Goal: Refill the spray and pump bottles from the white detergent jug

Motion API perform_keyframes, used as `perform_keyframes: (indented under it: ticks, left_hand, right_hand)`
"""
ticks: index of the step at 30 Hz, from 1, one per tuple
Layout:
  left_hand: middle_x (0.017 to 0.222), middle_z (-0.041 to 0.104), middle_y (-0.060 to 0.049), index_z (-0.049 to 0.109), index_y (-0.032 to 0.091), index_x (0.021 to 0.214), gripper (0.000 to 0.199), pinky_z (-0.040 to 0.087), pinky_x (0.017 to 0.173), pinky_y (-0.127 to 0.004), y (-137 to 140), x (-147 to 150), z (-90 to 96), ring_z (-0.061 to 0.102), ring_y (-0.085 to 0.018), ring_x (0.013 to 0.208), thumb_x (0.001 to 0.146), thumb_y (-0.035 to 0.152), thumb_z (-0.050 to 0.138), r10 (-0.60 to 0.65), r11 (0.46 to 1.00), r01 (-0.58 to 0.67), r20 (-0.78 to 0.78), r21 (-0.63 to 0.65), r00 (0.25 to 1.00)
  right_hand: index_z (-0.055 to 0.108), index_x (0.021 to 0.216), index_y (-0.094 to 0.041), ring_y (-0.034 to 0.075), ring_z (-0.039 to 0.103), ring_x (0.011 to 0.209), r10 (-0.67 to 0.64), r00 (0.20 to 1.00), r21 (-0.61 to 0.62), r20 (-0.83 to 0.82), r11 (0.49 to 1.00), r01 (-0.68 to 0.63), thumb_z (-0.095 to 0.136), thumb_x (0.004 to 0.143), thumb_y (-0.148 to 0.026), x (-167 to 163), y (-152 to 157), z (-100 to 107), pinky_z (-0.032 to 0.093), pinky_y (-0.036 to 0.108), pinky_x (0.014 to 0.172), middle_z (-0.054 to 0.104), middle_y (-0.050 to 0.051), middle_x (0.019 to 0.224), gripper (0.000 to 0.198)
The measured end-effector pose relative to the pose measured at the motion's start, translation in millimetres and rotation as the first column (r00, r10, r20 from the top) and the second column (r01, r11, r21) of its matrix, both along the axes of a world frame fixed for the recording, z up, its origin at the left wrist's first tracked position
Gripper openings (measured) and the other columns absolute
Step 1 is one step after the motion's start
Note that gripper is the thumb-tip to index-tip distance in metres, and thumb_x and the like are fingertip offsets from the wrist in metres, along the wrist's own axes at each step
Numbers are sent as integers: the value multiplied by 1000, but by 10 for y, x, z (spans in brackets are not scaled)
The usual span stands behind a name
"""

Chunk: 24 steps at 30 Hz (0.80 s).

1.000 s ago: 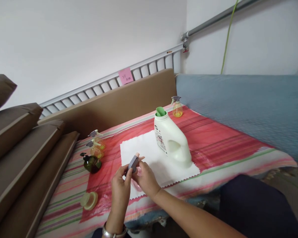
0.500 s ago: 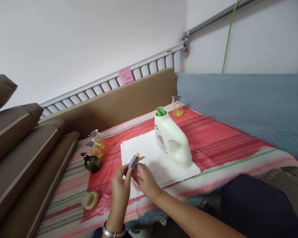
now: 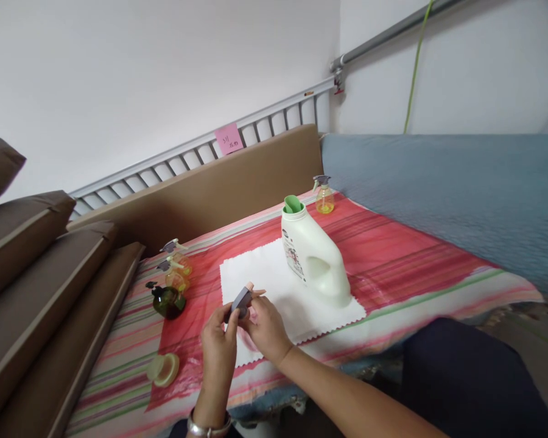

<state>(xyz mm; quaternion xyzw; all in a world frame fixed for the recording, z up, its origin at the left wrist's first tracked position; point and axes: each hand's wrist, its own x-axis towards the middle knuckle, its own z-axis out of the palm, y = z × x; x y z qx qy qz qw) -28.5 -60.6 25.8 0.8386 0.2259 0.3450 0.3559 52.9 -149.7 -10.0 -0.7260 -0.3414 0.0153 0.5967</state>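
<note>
Over the front of a white cloth [image 3: 246,264] with a zigzag edge, both hands are closed on a small spray bottle. Its grey spray head [image 3: 242,301] has a pink nozzle and trigger; the clear pink body [image 3: 247,342] shows partly below. My left hand [image 3: 220,340] grips the head's left side between thumb and fingers. At the neck and trigger side, my right hand [image 3: 268,331] is closed, its fingertips partly hidden. A large pale green detergent jug [image 3: 322,261] stands upright on the cloth, with green inside its uncapped mouth.
To the left are a dark green pump bottle [image 3: 168,302], two yellow spray bottles [image 3: 178,280] and a pale round cap [image 3: 165,370]. Another yellow spray bottle [image 3: 325,201] stands behind the jug. Brown cushions [image 3: 50,274] line the left; a blue padded side [image 3: 438,194] borders the right.
The grey spray head has tilted and turned slightly in my hands. The whole view has shifted a little; the jug and other bottles stay in place.
</note>
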Motion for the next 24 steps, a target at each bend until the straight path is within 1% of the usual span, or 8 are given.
perform_keyframes:
  ticks: [5, 8, 11, 15, 17, 19, 20, 24]
  left_hand:
    - [84, 74, -10, 70, 16, 88, 30, 54, 75, -40, 5, 19, -31, 69, -27, 78, 78, 43, 61, -18, 999, 18, 11, -42, 1000]
    - [98, 73, -12, 67, 16, 99, 35, 51, 86, -41, 67, -12, -104, 67, -27, 92, 78, 44, 62, -105, 976, 110, 41, -187, 994]
    - [120, 64, -16, 58, 17, 119, 54, 48, 92, -42, 185, -96, -266, 62, -28, 108, 75, 47, 65, -141, 916, 173, 114, -362, 983]
    - [129, 57, -18, 52, 19, 126, 79, 46, 94, -46, 267, -201, -541, 53, -34, 120, 56, 44, 80, -109, 889, 111, 30, -444, 994]
    - [126, 59, -16, 53, 18, 125, 86, 47, 94, -45, 225, -214, -629, 55, -34, 117, 47, 37, 85, -183, 852, 178, 38, -493, 982]
    - [120, 62, -15, 53, 17, 122, 85, 50, 90, -41, 136, -202, -668, 60, -32, 108, 44, 29, 85, -265, 795, 271, 92, -543, 960]
    - [118, 63, -14, 54, 17, 120, 82, 51, 88, -39, 81, -191, -676, 62, -30, 104, 44, 26, 84, -269, 785, 285, 112, -550, 957]
    - [110, 66, -11, 57, 16, 113, 69, 54, 83, -37, -137, -147, -747, 64, -27, 95, 48, 19, 79, -104, 870, 138, 97, -474, 990]
  right_hand:
    - [62, 94, -19, 28, 59, 92, 19, 997, 35, -73, 999, -17, 62, 78, -32, -25, 5, -28, 42, 37, 80, 67, 10, 94, 20]
    - [61, 95, -18, 26, 60, 92, 84, 987, 87, -139, 994, -73, 58, 79, -26, 18, 19, -52, 44, 37, 81, 66, 10, 95, 18]
    - [59, 94, -18, 23, 61, 91, 234, 954, 149, -187, 967, -208, 56, 76, -19, 141, 34, -19, 47, 35, 82, 67, 7, 94, 18]
    - [59, 89, -18, 21, 62, 86, 492, 843, 199, -218, 868, -455, 58, 72, -20, 307, 23, 157, 49, 34, 81, 68, 3, 89, 17]
    - [60, 87, -18, 20, 62, 82, 590, 771, 200, -240, 807, -555, 60, 71, -22, 343, 1, 268, 50, 33, 77, 67, 1, 84, 17]
    - [62, 85, -18, 19, 61, 78, 660, 704, 193, -261, 751, -632, 61, 70, -24, 348, -28, 365, 49, 32, 74, 65, 0, 79, 16]
    - [62, 85, -18, 18, 60, 77, 684, 677, 189, -270, 727, -660, 61, 70, -24, 343, -43, 402, 48, 31, 74, 65, -1, 78, 16]
    - [63, 82, -18, 16, 56, 74, 725, 622, 158, -296, 680, -716, 60, 69, -20, 301, -94, 459, 45, 27, 70, 62, -3, 76, 14]
